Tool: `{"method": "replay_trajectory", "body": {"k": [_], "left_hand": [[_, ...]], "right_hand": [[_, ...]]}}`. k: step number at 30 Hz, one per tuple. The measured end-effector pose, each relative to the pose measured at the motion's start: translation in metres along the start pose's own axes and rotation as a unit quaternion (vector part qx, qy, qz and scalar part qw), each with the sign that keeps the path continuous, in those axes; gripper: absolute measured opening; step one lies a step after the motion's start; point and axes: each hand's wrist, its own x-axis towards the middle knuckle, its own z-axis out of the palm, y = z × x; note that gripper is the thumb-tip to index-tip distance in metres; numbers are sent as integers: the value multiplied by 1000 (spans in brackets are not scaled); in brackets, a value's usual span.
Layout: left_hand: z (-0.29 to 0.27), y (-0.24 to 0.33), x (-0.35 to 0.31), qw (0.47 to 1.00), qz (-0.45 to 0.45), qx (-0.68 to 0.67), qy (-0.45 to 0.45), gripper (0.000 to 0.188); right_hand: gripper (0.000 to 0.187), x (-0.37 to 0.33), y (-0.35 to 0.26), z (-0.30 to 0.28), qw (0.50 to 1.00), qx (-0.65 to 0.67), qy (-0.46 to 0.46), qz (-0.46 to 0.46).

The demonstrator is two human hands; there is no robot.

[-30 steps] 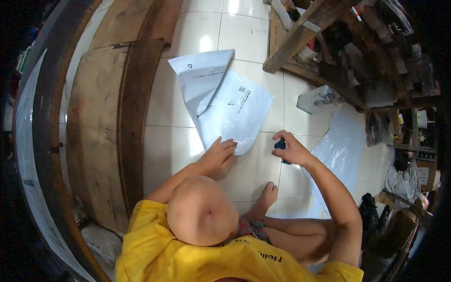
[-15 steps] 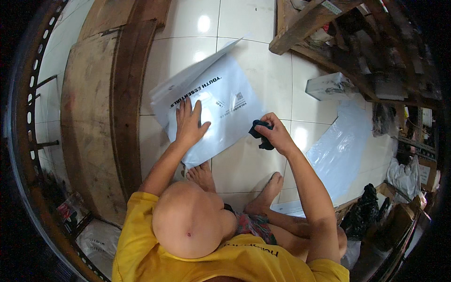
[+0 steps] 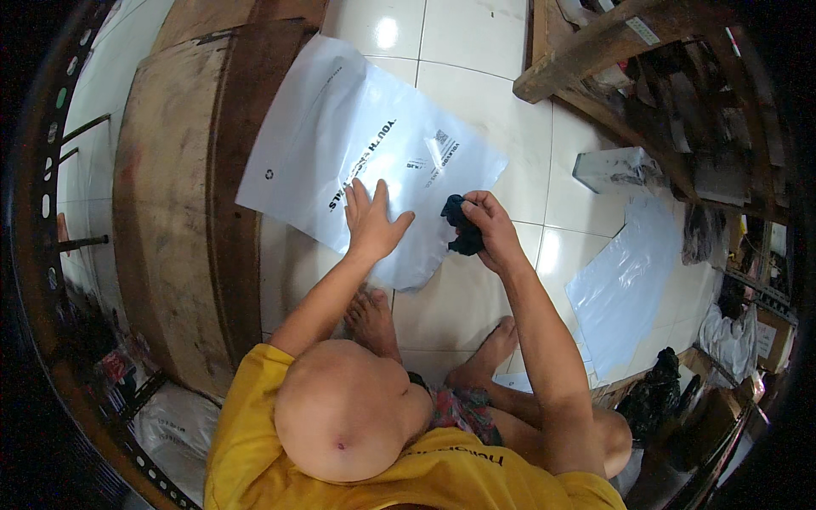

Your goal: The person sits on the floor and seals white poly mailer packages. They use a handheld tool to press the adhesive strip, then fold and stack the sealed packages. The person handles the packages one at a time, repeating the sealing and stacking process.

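A white plastic bag (image 3: 313, 127) with black print lies spread over the tiled floor in front of me, its far left corner against a brown wooden board. My left hand (image 3: 374, 223) rests on its lower part, fingers outstretched and holding nothing. A crumpled dark cloth (image 3: 462, 228) is bunched in the fingers of my right hand (image 3: 495, 229), at the bag's right edge. Whether the cloth touches the bag, I cannot tell.
Wooden boards (image 3: 170, 204) line the left side, beside a metal rack frame (image 3: 51, 170). More white plastic sheets (image 3: 625, 280) lie at the right. Near them are a whitish box-shaped block (image 3: 612, 170), a wooden frame (image 3: 586, 51) and a black plastic bag (image 3: 659, 387).
The white bag's raised, folded-over flap is now laid out flat toward the far left. My left hand has shifted slightly right, and my right hand slightly left with the cloth.
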Motion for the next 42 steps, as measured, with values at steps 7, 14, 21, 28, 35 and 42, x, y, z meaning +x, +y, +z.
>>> {"method": "replay_trajectory", "body": {"k": [7, 14, 21, 28, 35, 42], "left_hand": [[-45, 2, 33, 979, 190, 68, 18, 78], [-29, -20, 61, 949, 256, 185, 5, 93], [-19, -15, 0, 972, 166, 165, -7, 94], [-36, -2, 84, 904, 394, 161, -30, 74], [-39, 2, 123, 860, 429, 266, -71, 50], [-41, 3, 129, 845, 449, 281, -75, 50]], "right_hand": [[31, 18, -24, 20, 988, -153, 6, 0], [32, 36, -7, 20, 981, -184, 55, -30], [28, 27, 2, 11, 938, -343, 45, -25], [28, 42, 6, 36, 836, -507, 40, -208], [20, 70, 29, 60, 771, -581, 98, -242], [15, 55, 50, 54, 773, -615, 93, -122]]}}
